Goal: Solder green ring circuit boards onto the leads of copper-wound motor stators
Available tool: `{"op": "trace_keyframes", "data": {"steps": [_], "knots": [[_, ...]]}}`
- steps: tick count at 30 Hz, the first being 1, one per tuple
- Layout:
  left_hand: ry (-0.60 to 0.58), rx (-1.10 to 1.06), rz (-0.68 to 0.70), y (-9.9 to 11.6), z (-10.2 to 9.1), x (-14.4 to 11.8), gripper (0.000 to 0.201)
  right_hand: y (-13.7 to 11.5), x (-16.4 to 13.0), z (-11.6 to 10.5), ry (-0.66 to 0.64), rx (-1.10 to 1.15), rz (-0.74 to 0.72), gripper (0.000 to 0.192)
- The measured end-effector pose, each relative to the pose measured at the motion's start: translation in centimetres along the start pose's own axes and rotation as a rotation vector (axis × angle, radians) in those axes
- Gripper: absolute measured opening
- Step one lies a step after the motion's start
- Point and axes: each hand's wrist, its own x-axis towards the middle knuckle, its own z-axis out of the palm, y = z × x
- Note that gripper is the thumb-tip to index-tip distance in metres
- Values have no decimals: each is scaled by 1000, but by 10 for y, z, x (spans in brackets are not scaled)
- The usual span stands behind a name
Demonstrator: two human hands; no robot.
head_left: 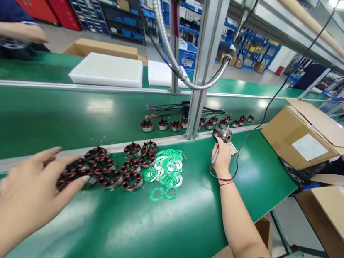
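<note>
My left hand point(31, 189) reaches low at the left, its fingers closed around a round motor stator point(74, 175) with copper windings at the near end of a cluster of several stators point(123, 167) on the green bench. Beside the cluster lies a heap of green ring-shaped boards point(165, 170). My right hand point(221, 158) stretches out to the right and grips a soldering iron handle point(215, 155), its tip resting at a metal stand point(223, 134). A black cable point(253, 130) loops away from the handle.
A row of stators with black and red wires point(198, 121) lies on the conveyor belt point(51, 114) beyond a steel upright point(203, 61). White foam trays point(107, 70) sit at the back. Open cardboard boxes point(305, 139) stand at the right. Another person's arm point(13, 30) rests at far left.
</note>
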Motion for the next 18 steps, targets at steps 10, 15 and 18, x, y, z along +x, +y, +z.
{"op": "trace_keyframes", "data": {"steps": [10, 15, 18], "knots": [[-257, -108, 22, 60, 77, 139, 49, 12, -7, -6, 84, 171, -54, 33], [-322, 21, -115, 69, 120, 193, 45, -3, -13, -7, 99, 206, -96, 31], [-340, 56, -146, 64, 127, 203, 45, -8, -14, -9, 121, 188, -82, 31]]}}
